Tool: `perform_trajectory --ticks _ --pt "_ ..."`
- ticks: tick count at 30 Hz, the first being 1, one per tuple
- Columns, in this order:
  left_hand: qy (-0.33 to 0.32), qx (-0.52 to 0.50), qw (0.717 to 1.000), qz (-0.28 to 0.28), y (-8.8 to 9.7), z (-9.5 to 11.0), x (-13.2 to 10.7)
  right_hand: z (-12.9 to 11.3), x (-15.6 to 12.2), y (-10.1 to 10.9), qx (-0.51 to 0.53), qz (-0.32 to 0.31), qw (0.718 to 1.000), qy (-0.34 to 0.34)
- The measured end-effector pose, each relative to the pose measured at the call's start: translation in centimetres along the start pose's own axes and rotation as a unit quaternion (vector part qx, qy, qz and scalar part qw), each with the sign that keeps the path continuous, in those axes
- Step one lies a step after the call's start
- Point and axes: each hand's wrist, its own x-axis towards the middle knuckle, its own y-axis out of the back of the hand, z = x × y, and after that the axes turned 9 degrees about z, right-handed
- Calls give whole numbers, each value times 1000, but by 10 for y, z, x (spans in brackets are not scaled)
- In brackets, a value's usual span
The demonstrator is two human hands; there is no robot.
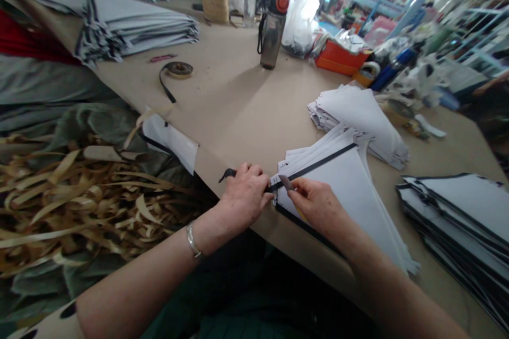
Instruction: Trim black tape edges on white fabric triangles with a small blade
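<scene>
Two hands engaged: left hand (247, 193) pinches the black strip (318, 163) at the white panel's (348, 183) corner; right hand (318, 202) grips a small blade (285, 183) against that strip. Judged step: trimming; next move calls for steady tension. Bottle (273, 34) stands beyond.

Black strip (320, 162), nearer than orange-topped bottle (273, 29): part hidden under left hand (247, 194). Blade (285, 183): lower end buried in right hand (318, 202). Black-edged stack (463, 209) right of bottle, chopped off. Shelves (473, 37) beyond bottle: blurry mess.
</scene>
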Motion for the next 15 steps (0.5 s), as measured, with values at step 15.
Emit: perform_trajectory --ticks 15 --pt "11 0 1000 -22 3 -1 4 6 5 -26 -41 -4 998 -37"
